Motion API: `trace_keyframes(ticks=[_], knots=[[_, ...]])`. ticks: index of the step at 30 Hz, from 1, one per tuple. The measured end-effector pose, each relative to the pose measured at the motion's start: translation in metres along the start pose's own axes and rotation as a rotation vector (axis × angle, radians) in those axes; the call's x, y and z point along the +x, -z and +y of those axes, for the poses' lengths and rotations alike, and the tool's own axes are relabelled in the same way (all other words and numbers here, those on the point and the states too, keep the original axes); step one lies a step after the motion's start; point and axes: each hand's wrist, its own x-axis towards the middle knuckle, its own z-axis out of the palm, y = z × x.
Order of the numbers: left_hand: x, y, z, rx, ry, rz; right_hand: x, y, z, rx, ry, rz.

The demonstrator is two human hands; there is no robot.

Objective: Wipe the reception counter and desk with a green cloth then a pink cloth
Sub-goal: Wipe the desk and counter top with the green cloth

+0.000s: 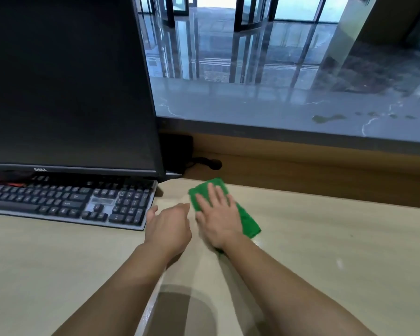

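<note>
Right grip (216, 214) flat, pressing green cloth (249, 223) onto desk (325, 238); left grip (167, 226) relaxed, empty.

- Keyboard (66, 204) lies on the desk (325, 238).
- Monitor (68, 81) stands just behind the keyboard.
- Cloth (249, 223) lies right of the keyboard, under the right hand (218, 214).
- Left hand (167, 226) is between keyboard and cloth.
- Counter (277, 112) runs behind, to the keyboard's right.

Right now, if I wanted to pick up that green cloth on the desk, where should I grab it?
Probably pinch the green fabric cloth at its bare lower-right end, coming from the right. The right hand presses flat on its middle, and the left hand crowds the left side. It lies flat on the pale wooden desk.
</note>
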Motion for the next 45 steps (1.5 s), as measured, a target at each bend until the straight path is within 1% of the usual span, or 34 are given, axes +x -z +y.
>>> trace_keyframes(ticks=[2,4,7,11,15,17,20,22,23,26,28,31,33,36,42,45], knots=[[0.001,0.0,-0.001,-0.019,0.015,0.013,0.006,-0.002,-0.016,-0.045,0.189,-0.024],[0.001,-0.001,-0.002,-0.021,0.029,0.052,0.017,-0.003,-0.014,-0.084,0.305,-0.04],[0.005,-0.007,0.001,-0.011,0.032,0.103,0.037,0.003,0.009,-0.074,0.322,-0.015],[0.012,-0.02,0.01,0.022,0.023,0.076,0.04,0.013,0.047,-0.055,0.192,-0.003],[0.02,-0.028,0.022,0.032,0.008,0.067,0.04,0.023,0.112,-0.008,-0.105,0.04],[0.024,-0.026,0.029,0.036,-0.008,0.076,0.047,0.026,0.135,0.018,-0.242,0.087],[0.031,-0.025,0.037,0.044,0.001,0.07,0.058,0.022,0.131,0.043,-0.37,0.156],[0.033,-0.026,0.043,0.053,0.007,0.055,0.065,0.019,0.111,0.053,-0.384,0.153],[0.033,-0.026,0.045,0.058,0.002,0.058,0.07,0.017,0.099,0.052,-0.347,0.14],[0.033,-0.028,0.047,0.084,0.009,0.057,0.084,0.016,0.074,0.025,-0.158,0.104],[0.036,-0.028,0.048,0.12,0.024,0.059,0.09,0.016,0.071,0.027,-0.088,0.093],[0.04,-0.023,0.054,0.173,0.07,0.032,0.089,0.016,0.087,0.031,-0.055,0.111],[0.04,-0.019,0.061,0.199,0.086,0.022,0.081,0.016,0.106,0.025,-0.097,0.132],[0.037,-0.016,0.071,0.215,0.095,0.032,0.063,0.019,0.144,0.037,-0.23,0.163],[0.027,-0.018,0.081,0.186,0.042,0.053,0.013,0.028,0.225,0.066,-0.61,0.149],[0.021,-0.02,0.082,0.169,0.026,0.057,-0.002,0.033,0.235,0.061,-0.655,0.093]])
